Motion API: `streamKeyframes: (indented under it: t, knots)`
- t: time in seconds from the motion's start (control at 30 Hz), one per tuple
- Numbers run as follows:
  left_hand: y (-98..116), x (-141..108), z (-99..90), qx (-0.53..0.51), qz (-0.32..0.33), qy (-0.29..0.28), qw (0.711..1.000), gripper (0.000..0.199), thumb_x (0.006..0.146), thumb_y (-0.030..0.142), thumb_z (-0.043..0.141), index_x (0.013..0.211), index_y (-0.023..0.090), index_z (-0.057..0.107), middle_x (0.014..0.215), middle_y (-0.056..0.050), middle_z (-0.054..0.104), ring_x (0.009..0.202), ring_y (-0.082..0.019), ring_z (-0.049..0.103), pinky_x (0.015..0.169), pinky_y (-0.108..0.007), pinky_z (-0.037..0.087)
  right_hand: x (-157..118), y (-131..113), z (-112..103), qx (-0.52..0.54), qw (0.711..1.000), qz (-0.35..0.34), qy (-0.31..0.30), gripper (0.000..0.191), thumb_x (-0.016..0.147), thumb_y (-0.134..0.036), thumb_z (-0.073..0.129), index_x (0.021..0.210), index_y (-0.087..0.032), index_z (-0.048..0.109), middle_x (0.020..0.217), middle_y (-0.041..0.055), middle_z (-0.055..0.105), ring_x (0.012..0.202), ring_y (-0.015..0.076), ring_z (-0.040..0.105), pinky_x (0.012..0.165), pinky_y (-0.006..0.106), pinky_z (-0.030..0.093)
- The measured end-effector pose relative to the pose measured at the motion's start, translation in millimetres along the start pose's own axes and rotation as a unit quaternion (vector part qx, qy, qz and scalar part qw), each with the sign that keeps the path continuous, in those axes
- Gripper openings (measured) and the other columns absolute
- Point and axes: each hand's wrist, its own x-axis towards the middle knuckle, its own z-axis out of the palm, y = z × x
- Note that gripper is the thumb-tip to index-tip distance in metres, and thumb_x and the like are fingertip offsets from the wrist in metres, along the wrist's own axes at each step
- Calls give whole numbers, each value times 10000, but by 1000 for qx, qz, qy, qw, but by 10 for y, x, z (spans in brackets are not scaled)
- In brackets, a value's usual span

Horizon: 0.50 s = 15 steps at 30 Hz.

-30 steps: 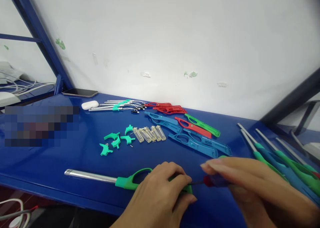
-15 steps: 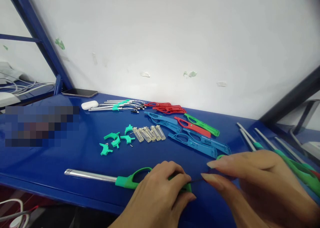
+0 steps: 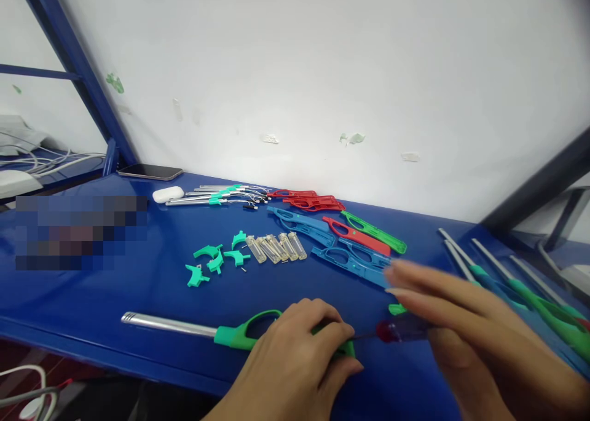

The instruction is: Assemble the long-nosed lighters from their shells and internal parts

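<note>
A long-nosed lighter (image 3: 233, 335) with a green handle and a silver tube lies across the front of the blue table, tube to the left. My left hand (image 3: 292, 353) is wrapped over its handle and presses it down. From the handle's right end a thin dark shaft leads to a screwdriver (image 3: 388, 331) with a red and clear grip. My right hand (image 3: 479, 329) has its thumb and fingers around the back of that grip, blurred by motion. The screwdriver's tip is hidden by my left fingers.
Teal triggers (image 3: 196, 276) and clear fuel tanks (image 3: 276, 249) lie mid-table. Behind are metal tubes with wires (image 3: 216, 193) and red, blue and green handle shells (image 3: 357, 235). Several lighters (image 3: 493, 261) lie at right. A phone (image 3: 150, 171) and white case (image 3: 168, 195) sit back left.
My right fingers have shifted and straightened along the screwdriver, so its red grip now shows. My left hand and the lighter stay in place.
</note>
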Motion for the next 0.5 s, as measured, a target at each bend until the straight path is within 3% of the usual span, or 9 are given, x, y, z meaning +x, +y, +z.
streamKeyframes:
  t: [0.07,0.23,0.4,0.5]
  knots:
    - [3,9,0,-3,-1,1,1000,210,952,144,768,1140,235,750,1139,-34,745,1001,-248,725,899,-396,641,1,-16,-5,19,1000,10,-7,225,998,-251,662,1145,-332,811,973,-14,830,713,175,804,570,196,636]
    - [-3,28,-19,2,-10,-11,1000,235,966,136,740,1179,236,746,1156,-42,739,1014,-256,726,894,-408,646,-40,33,70,20,995,35,87,228,900,-149,795,1079,-290,795,841,-7,758,599,145,703,459,221,551]
    - [5,20,-31,24,3,-4,1000,207,971,129,728,1152,225,752,1134,-47,738,982,-255,732,874,-411,652,0,44,54,22,998,-14,53,188,873,-159,823,985,-303,776,760,-27,738,576,148,684,455,238,546]
    - [13,25,-54,34,-4,-9,999,234,969,118,719,1176,224,749,1133,-51,735,982,-263,738,869,-427,658,54,-91,106,50,997,8,61,108,869,-260,837,923,-310,758,704,-24,707,544,166,671,424,257,544]
